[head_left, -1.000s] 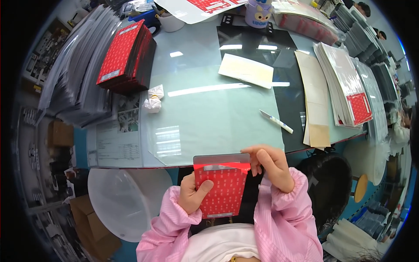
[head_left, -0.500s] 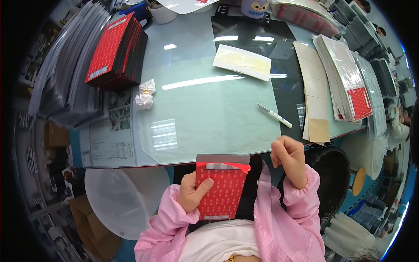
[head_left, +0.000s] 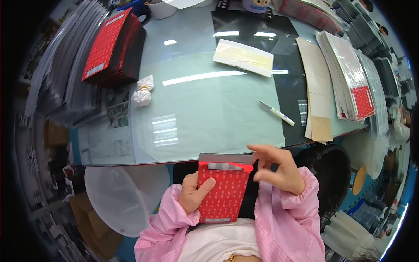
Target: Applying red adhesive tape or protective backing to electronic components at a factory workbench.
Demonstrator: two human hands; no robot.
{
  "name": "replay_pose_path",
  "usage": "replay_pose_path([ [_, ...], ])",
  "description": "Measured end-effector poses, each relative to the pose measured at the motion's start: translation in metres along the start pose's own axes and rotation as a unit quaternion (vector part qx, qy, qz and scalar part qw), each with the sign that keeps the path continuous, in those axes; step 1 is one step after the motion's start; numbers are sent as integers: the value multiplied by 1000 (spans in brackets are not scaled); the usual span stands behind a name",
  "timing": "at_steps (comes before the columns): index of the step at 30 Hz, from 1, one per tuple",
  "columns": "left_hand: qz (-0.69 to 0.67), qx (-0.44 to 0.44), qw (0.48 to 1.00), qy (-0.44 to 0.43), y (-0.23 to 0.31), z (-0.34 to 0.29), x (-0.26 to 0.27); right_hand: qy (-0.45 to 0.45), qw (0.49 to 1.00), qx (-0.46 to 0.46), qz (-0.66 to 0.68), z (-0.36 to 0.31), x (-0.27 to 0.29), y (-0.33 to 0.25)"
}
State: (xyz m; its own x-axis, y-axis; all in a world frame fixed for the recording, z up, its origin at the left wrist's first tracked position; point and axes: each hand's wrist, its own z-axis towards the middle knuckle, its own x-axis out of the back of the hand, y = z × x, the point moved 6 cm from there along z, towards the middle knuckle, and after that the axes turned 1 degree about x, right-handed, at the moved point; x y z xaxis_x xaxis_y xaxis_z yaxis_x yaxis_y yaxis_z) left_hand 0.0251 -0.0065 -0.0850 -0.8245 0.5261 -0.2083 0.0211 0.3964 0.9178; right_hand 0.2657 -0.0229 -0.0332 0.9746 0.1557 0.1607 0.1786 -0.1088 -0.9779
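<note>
In my left hand (head_left: pixel 194 192) is a flat dark panel faced with a red patterned film (head_left: pixel 223 190), held upright near my lap below the table's front edge. My left thumb presses on the red face; the other fingers are hidden behind it. A grey strip (head_left: pixel 224 166) crosses its upper end, where a loose red flap sticks out at the right corner. Just right of that corner, my right hand (head_left: pixel 277 168) has its thumb and index finger apart, with nothing visible between them.
On the table (head_left: pixel 200 126) lie a slim white craft knife (head_left: pixel 277 113), a pale yellow pad (head_left: pixel 243 57) and crumpled white paper (head_left: pixel 143 91). Red-faced panels (head_left: pixel 107 48) and clear-sleeved sheets (head_left: pixel 65 61) are stacked left. Card strips (head_left: pixel 316 87) and bagged sheets (head_left: pixel 345 74) lie right. A translucent bin (head_left: pixel 122 201) stands below.
My right hand has come left toward the panel's upper right corner, and its curled fingers have spread apart. My left hand keeps its grip on the red-faced panel, nearly still.
</note>
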Motion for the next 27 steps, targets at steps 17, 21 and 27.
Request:
replay_pose_path([
  [17, 53, -127, 985, 108, 34, 21, -4, 47, 981, -65, 174, 8, -35, 28],
  [21, 89, -136, 983, 83, 37, 22, -8, 39, 996, -18, 75, 21, -40, 5],
  [27, 67, -146, 983, 90, 35, 22, -4, 155, 972, 61, 164, 22, -40, 6],
])
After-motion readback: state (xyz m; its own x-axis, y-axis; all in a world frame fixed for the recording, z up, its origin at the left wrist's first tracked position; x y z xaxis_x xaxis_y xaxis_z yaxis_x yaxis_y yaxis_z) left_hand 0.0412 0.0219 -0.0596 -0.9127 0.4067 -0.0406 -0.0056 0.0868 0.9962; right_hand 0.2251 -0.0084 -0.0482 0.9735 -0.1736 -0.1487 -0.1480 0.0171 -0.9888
